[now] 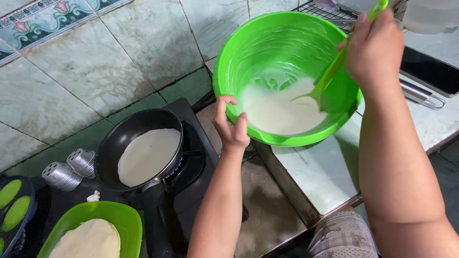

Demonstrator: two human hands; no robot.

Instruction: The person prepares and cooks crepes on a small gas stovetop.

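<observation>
Left hand (pixel 233 128) grips green bowl (pixel 287 76) rim at 7 o'clock; right hand (pixel 374 50) clenches ladle (pixel 330 76), scooping batter (pixel 282 110); next move needs a level lift

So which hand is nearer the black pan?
Left. The left hand grips the green bowl's near rim, just right of the pan on the stove. The right hand holds the green ladle at the bowl's far side, well away.
</observation>
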